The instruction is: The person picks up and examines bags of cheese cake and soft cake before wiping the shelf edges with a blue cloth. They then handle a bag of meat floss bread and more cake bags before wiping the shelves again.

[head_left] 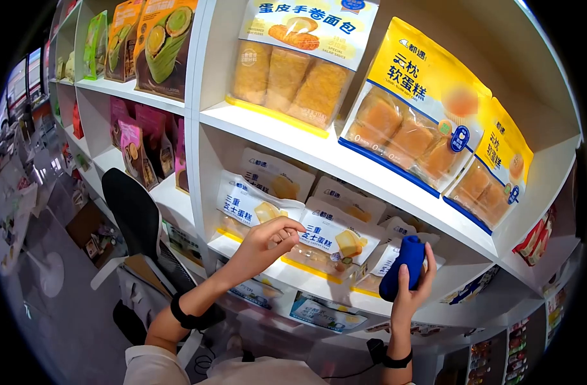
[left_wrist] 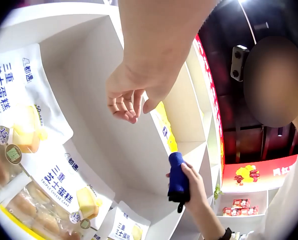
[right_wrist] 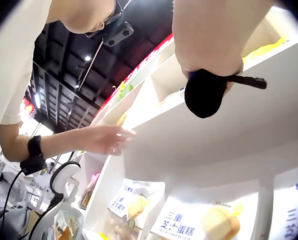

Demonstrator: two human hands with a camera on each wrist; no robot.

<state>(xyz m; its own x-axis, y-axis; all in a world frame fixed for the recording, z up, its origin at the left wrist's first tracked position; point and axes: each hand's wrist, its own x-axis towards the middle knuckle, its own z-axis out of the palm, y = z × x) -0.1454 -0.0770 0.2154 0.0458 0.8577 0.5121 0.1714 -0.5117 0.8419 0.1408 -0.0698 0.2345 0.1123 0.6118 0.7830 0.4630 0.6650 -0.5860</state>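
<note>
A dark blue folded bundle, perhaps an umbrella [head_left: 401, 268], is held upright in the right hand [head_left: 414, 289], thumb on one side and fingers on the other. In the left wrist view the blue bundle [left_wrist: 178, 181] has a black end with a small strap; in the right wrist view that black end [right_wrist: 205, 95] faces the camera. The left hand [head_left: 268, 244] holds nothing, its fingers loosely bent, in front of white cheese cake bags [head_left: 335, 237] on the lower shelf. The left wrist view shows the left hand [left_wrist: 134, 95] apart from the bundle.
Yellow cake bags [head_left: 415, 109] and a white-and-blue bread bag [head_left: 293, 70] stand on the upper shelf [head_left: 274, 138]. Orange bags [head_left: 165, 48] and pink bags [head_left: 136, 154] fill the left compartments. A black chair [head_left: 132, 208] is at the left, with the floor beyond it.
</note>
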